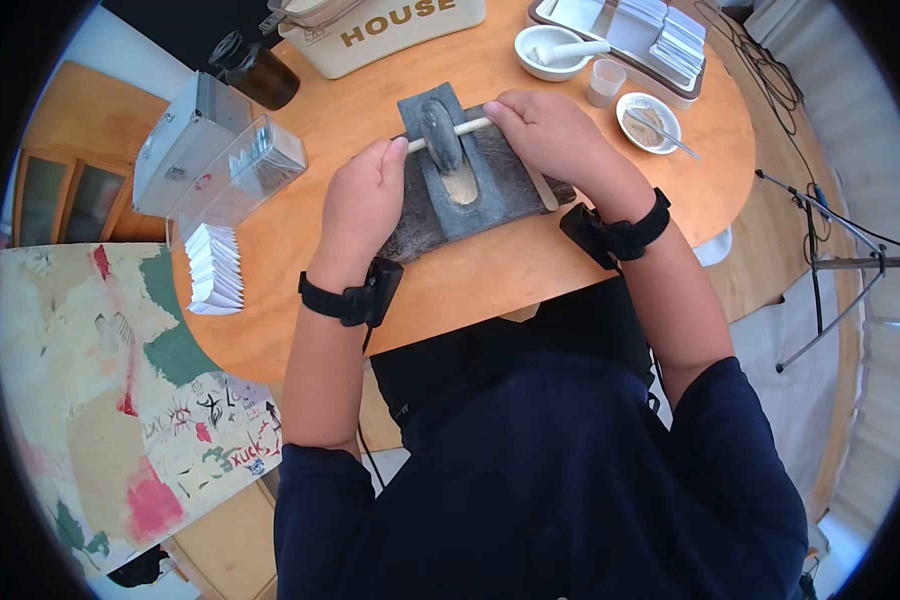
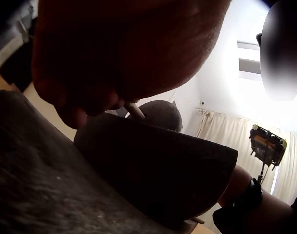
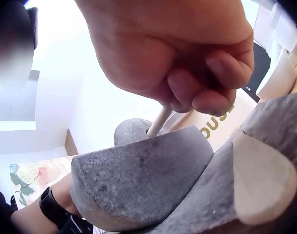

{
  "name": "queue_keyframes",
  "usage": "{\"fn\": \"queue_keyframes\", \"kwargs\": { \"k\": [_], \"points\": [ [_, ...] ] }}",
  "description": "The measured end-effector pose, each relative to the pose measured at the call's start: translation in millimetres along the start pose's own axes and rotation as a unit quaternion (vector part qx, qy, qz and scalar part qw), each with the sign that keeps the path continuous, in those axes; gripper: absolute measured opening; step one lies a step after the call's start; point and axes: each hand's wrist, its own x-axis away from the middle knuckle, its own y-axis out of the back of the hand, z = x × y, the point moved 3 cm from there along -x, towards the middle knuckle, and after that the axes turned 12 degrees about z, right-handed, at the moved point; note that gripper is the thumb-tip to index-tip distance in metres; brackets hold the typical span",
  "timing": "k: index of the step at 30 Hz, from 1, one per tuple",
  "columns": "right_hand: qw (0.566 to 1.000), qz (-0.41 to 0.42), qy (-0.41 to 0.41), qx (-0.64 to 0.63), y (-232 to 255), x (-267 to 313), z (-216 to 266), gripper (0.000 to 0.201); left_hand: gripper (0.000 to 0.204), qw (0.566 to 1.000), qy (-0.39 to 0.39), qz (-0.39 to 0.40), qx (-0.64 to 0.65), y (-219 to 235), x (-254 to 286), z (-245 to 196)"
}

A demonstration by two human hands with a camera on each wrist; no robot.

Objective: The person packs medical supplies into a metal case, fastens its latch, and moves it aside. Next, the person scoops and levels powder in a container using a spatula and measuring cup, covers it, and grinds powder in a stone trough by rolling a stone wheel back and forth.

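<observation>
A grey stone grinding wheel [image 1: 440,135] stands upright in a boat-shaped stone trough [image 1: 487,200], with pale powder [image 1: 460,188] in the hollow on the near side. Through the wheel runs a light rod handle [image 1: 473,125]. My left hand [image 1: 362,195] grips its left end and my right hand [image 1: 550,135] its right end. In the right wrist view, curled fingers wrap the rod [image 3: 160,120] above the trough wall [image 3: 138,175]. The left wrist view is dark, with the left hand [image 2: 129,48] over the trough [image 2: 153,165].
Under the trough lies a dark slab [image 1: 420,237], a flat wooden stick [image 1: 542,188] on its right. To the right are a powder bowl [image 1: 662,142], plastic cup [image 1: 606,82], and white mortar [image 1: 535,65]. A brown bottle [image 1: 260,75], clear box [image 1: 270,160] and folded papers [image 1: 213,270] stand left.
</observation>
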Motion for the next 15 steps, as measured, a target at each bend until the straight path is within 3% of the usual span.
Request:
{"fn": "queue_keyframes", "kwargs": {
  "k": [6,9,15],
  "points": [
    [0.997,0.073,-0.002,-0.003,-3.0,14.5,0.3,0.038,0.040,1.000,-0.011,0.028,-0.004,-2.5,25.7,-7.5],
    [1.000,0.006,-0.015,-0.015,-0.9,-6.1,0.0,0.038,0.039,1.000,0.004,-0.005,0.024,0.8,-3.4,2.6],
    [0.999,0.037,0.013,-0.009,-1.4,11.8,4.0,0.036,0.038,0.997,0.014,0.033,0.066,0.6,23.0,-5.8]
  ]
}}
